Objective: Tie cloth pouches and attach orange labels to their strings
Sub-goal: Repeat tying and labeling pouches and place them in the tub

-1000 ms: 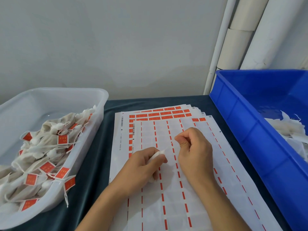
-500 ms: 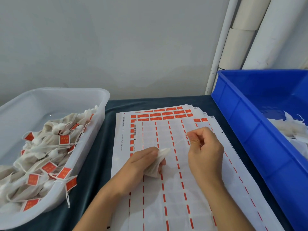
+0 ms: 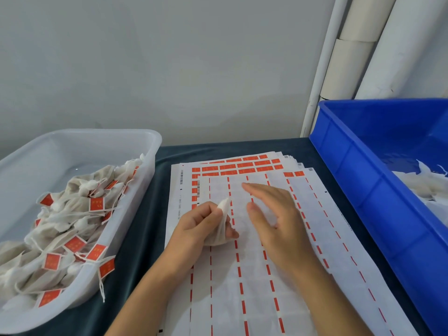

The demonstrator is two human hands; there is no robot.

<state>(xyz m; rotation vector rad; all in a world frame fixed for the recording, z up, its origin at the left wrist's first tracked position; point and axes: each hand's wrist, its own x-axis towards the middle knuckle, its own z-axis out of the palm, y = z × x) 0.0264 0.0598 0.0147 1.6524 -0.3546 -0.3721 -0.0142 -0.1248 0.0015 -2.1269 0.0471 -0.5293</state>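
While left hand (image 3: pixel 201 224) grips pouch (image 3: pixel 221 226) | right hand (image 3: pixel 274 214) fingers spread (over label sheets (image 3: pixel 254 287))

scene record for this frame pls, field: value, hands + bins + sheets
left hand: grips a cloth pouch by its neck, over the sheets
right hand: open, fingers straight, holds nothing, above the sheets
label sheets: stacked on the dark cloth; top one mostly peeled, orange labels left on the far rows
white tub: left, holds tied pouches with orange labels
blue bin: right, holds white pouches, no labels visible
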